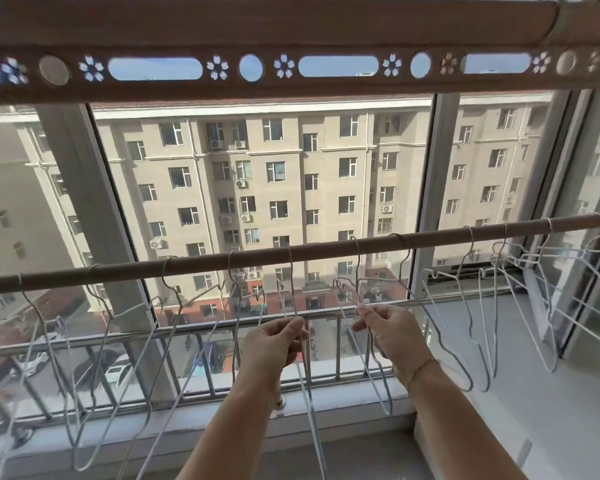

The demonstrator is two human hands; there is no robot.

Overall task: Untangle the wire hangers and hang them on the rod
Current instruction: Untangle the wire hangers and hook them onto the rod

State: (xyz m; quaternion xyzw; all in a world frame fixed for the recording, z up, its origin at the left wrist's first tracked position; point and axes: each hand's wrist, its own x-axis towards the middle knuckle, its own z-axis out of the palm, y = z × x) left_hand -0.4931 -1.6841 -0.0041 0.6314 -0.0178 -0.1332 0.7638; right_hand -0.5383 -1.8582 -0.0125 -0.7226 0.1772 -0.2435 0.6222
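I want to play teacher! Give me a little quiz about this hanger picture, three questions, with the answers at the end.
1. True or false: the left hand and the right hand each pinch the wire of a hanger.
2. The hooks of those two sit over: A the rod; B a nail; C a door handle.
3. Fill in: outside stands a tall beige ____.

Key: 1 true; 2 A; 3 building.
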